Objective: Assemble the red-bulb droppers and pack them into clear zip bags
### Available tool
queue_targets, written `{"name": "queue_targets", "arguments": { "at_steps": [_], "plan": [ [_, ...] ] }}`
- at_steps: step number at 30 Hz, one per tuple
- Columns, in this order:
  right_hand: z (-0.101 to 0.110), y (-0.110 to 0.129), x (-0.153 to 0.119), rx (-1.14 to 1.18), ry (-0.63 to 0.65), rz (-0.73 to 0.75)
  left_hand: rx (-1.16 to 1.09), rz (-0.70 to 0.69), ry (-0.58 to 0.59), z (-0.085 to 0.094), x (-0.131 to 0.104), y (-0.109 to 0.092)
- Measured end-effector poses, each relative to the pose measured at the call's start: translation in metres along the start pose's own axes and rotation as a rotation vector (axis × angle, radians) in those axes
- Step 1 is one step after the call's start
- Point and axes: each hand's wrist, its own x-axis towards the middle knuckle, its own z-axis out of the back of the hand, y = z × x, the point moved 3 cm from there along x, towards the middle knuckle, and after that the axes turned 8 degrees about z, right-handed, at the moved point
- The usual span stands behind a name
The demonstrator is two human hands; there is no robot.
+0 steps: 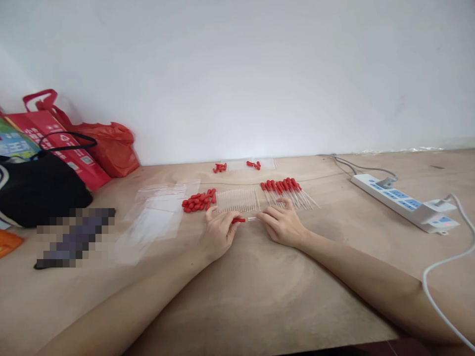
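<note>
My left hand [221,231] pinches a red rubber bulb [239,220], its open end toward the right. Facing it across a small gap, my right hand [281,223] holds a thin clear tube [252,218] by its right part, fingers closed round it. Just beyond my left hand is a pile of red bulbs [196,200]. A row of clear tubes [237,199] lies between the pile and several droppers with red bulbs on their ends [285,186], which lie side by side behind my right hand.
Clear plastic bags [159,212] lie left of the pile. Small red pieces [219,167] rest near the wall. A white power strip [401,198] with cables is at the right. Red bags [111,148] and a black bag [44,190] stand at the left, near a pixelated dark object [77,237].
</note>
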Motion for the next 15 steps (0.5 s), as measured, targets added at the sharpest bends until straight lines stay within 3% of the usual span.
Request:
{"name": "queue_targets", "arguments": {
  "at_steps": [15],
  "plan": [
    [0.0, 0.0051, 0.003, 0.091, -0.013, 0.009, -0.146, -0.056, 0.022, -0.003, 0.0012, 0.0031]
  ]
}}
